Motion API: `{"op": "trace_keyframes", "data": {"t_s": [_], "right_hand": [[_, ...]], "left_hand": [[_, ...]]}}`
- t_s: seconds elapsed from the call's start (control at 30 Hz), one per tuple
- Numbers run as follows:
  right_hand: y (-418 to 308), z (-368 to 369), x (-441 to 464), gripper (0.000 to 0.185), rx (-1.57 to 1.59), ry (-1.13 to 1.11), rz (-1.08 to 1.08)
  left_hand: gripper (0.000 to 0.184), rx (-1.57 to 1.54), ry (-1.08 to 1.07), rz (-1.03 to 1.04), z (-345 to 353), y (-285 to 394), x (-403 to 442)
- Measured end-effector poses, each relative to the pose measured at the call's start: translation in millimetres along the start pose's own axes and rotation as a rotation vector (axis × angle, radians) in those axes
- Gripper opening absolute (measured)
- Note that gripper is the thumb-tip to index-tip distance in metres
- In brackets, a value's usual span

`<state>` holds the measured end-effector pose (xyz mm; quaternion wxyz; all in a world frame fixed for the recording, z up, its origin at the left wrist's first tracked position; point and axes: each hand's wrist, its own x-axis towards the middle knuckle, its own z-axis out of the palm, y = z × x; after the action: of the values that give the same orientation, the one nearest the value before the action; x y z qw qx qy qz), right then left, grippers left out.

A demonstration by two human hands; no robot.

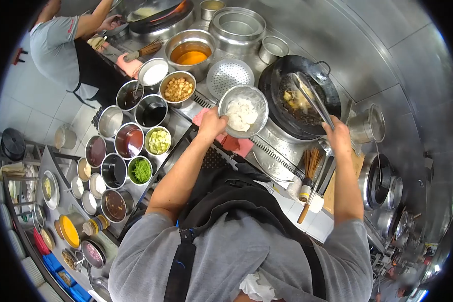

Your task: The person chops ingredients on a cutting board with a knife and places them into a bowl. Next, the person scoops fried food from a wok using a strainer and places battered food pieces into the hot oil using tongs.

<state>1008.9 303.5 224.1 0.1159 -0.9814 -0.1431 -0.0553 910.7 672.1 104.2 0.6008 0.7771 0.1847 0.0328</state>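
Observation:
My left hand (212, 124) grips the rim of a metal bowl (259, 91) that holds a white food (241, 114). To the right, my right hand (338, 137) is closed around metal tongs (315, 100). The tongs' tips reach into a black wok (329, 89), where pale and yellowish pieces (296, 101) lie in dark oil. The bowl is just left of the wok, beside a perforated metal disc (230, 78).
Left of the bowl stand pots of sauces, diced food (178, 89) and chopped greens (140, 170). A bamboo brush (312, 166) is below the wok. Another person (58, 50) works at the upper left, near a second wok (158, 17).

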Motion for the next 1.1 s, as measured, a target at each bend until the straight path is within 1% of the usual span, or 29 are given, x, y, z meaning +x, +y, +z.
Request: {"op": "trace_keyframes", "data": {"t_s": [0.03,0.07,0.13,0.2,0.23,0.27,0.33,0.4,0.5,0.6,0.67,0.7,0.73,0.8,0.87,0.93,0.97,1.07,1.1], "right_hand": [[-19.6,-18.7,-8.9,0.041,0.039,-0.033,-0.021],[-29.8,-27.9,-19.1,0.041,0.043,-0.044,-0.033],[-42.7,-39.7,-40.3,0.041,0.098,-0.027,-0.228],[-54.7,-44.1,-58.4,0.041,0.073,-0.165,-0.291],[-56.6,-39.2,-64.8,0.042,0.045,-0.175,-0.378],[-62.9,-37.2,-68.6,0.042,0.045,-0.177,-0.373],[-74.7,-34.8,-74.1,0.040,-0.008,-0.329,-0.343],[-71.2,-32.1,-74.5,0.038,-0.048,-0.315,-0.363],[-65.3,-39.7,-75.4,0.037,0.002,-0.276,-0.417],[-64.6,-58.9,-81.7,0.036,0.048,-0.285,-0.372],[-60.1,-67.9,-83.3,0.035,0.140,-0.204,-0.338],[-62.6,-74.5,-83.9,0.034,0.140,-0.192,-0.282],[-60.0,-75.5,-83.4,0.034,0.141,-0.190,-0.283],[-49.8,-79.1,-82.3,0.034,0.171,-0.165,-0.215],[-42.3,-83.1,-81.1,0.033,0.184,-0.131,-0.205],[-33.0,-88.8,-78.7,0.032,0.198,-0.097,-0.108],[-31.7,-95.0,-76.7,0.036,0.212,-0.073,-0.093],[-7.1,-102.3,-68.2,0.033,0.174,-0.033,-0.009],[12.6,-95.6,-64.2,0.033,0.134,0.000,-0.004]], "left_hand": [[0.038,-0.004,0.000,-0.031,-7.4,19.8,-10.5],[0.038,-0.003,0.011,-0.042,-7.0,16.1,-10.6],[0.034,0.026,0.035,-0.024,-7.3,10.4,-4.7],[0.034,0.030,0.035,-0.004,-7.1,15.3,-6.9],[0.034,0.036,0.038,-0.008,-7.4,24.9,-10.7],[0.034,0.041,0.037,-0.009,-6.2,30.3,-12.4],[0.034,0.017,0.025,0.004,3.0,16.7,-3.4],[0.034,0.135,0.077,0.158,10.9,-0.3,6.3],[0.034,0.129,0.067,0.126,12.8,-3.4,4.8],[0.035,0.035,0.040,0.087,7.2,23.3,-10.6],[0.037,0.054,0.016,0.065,7.7,21.1,-7.0],[0.040,0.076,-0.012,0.043,7.9,19.9,-5.4],[0.040,0.077,-0.011,0.045,8.4,18.6,-5.4],[0.038,0.014,-0.026,-0.003,10.2,17.9,-5.2],[0.037,0.034,-0.035,-0.016,11.2,18.5,-4.1],[0.037,0.051,-0.043,-0.027,13.1,14.9,-1.9],[0.037,0.006,-0.047,-0.042,15.7,10.4,0.3],[0.036,-0.059,-0.079,-0.046,18.6,11.9,-1.5],[0.035,-0.075,-0.059,-0.031,19.4,14.3,-3.7]]}}
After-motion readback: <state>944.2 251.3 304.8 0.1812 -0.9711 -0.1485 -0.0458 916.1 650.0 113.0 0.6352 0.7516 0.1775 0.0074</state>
